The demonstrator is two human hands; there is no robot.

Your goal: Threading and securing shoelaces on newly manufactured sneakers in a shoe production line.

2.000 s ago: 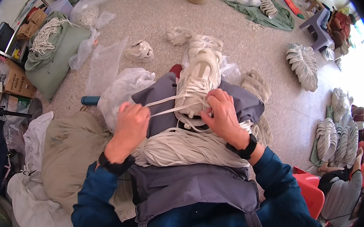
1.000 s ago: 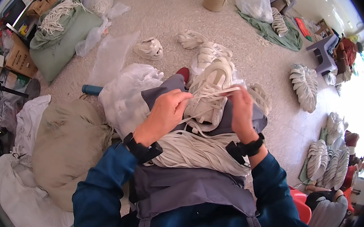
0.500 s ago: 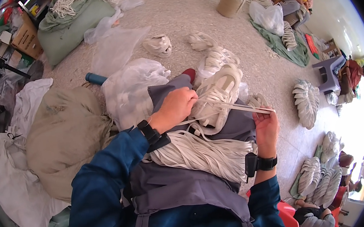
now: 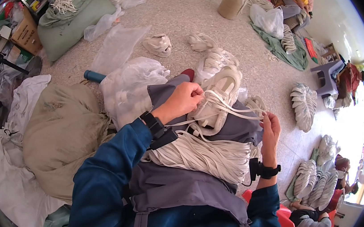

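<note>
Left hand (image 4: 183, 100) pinches the lace at a cream shoe (image 4: 217, 96) resting on the lap. Right hand (image 4: 270, 129), out to the side, grips the lace (image 4: 231, 110) ends pulled taut. Lacing looks partly done. A thick bundle of laces (image 4: 204, 153) lies below the hands, unused; finished shoes (image 4: 304, 105) beyond the right hand.

The shoe (image 4: 216, 98) sat on the lap, above the bundle of laces (image 4: 204, 153). The left hand (image 4: 185, 100) lay at its nine o'clock, the right hand (image 4: 270, 130) at four o'clock, the stuffed sack (image 4: 58, 132) far toward nine.
</note>
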